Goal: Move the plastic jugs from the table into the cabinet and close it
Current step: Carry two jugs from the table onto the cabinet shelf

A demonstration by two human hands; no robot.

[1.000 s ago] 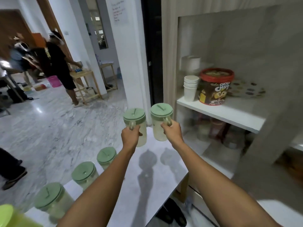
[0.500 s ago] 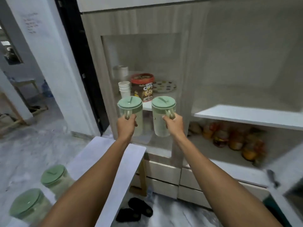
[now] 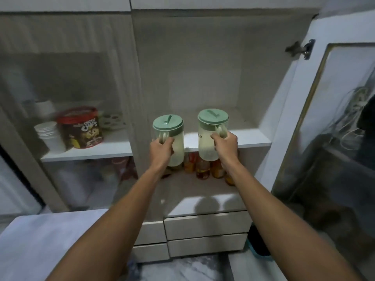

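Two pale plastic jugs with green lids hang in front of the open cabinet. My left hand grips the handle of the left jug. My right hand grips the handle of the right jug. Both jugs are upright, held just before the front edge of the white cabinet shelf, level with it. The cabinet's glass door stands swung open on the right. A corner of the white table shows at the lower left.
Behind glass on the left shelf stand a stack of white cups and a red cereal tub. Several amber bottles sit on the lower shelf under the jugs. Drawers lie below.
The view has swung right from the table to the open cabinet compartment. Both hands have carried their jugs closer to the middle shelf.
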